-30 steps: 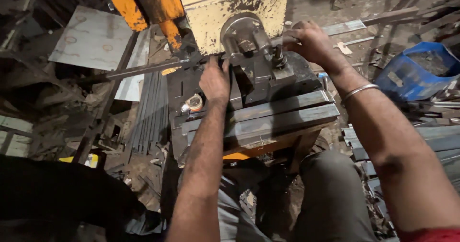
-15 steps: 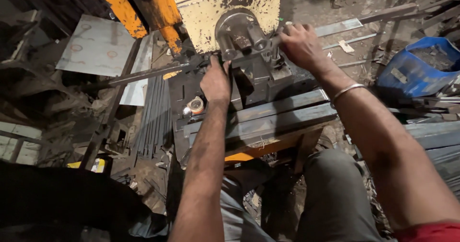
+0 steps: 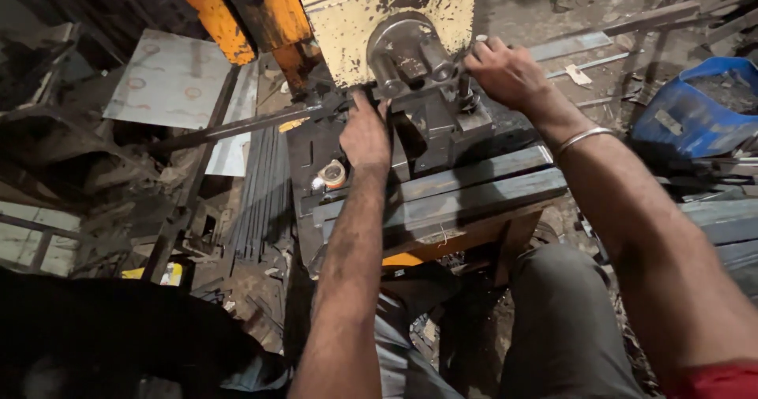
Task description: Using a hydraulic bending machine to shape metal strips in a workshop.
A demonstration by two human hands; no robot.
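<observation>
A long dark metal bar runs from the left into the die block of a yellow press machine. My left hand is closed over the bar's end right at the die. My right hand reaches to the right side of the round steel head, fingers curled around a small upright part there; what it grips is hidden by the fingers. A metal bangle sits on my right wrist. My knees in grey trousers are below the machine's steel table.
A small round tin sits on the machine bed by my left forearm. Flat metal strips are stacked to the left, a steel sheet lies behind them. A blue bin stands at right amid loose bars and scrap.
The view has shifted slightly; both hands stay at the die. My right hand has moved a little closer onto the steel head.
</observation>
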